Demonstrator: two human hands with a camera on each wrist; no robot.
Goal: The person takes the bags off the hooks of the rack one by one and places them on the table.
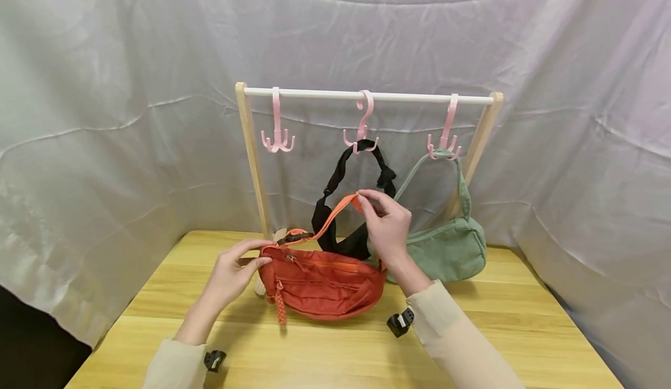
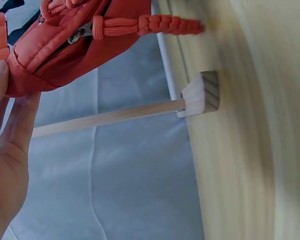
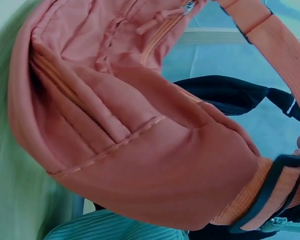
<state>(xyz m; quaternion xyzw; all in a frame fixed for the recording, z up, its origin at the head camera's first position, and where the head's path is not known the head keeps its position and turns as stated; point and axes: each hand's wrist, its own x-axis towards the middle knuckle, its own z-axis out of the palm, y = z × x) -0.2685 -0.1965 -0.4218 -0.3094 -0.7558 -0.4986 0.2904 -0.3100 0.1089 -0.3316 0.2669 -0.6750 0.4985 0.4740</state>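
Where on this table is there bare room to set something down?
The table shows bare wood left of the left hand, in front of the red bag, and right of the right sleeve. It is crowded behind the red bag, where the black bag and green bag are close together.

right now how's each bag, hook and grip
red bag, held, not hung
orange strap, raised, pinched
black bag, hung up
green bag, hung up
left hook, bearing no bag
middle hook, bearing black bag
right hook, bearing green bag
left grip, pinching red bag's end
right grip, pinching orange strap
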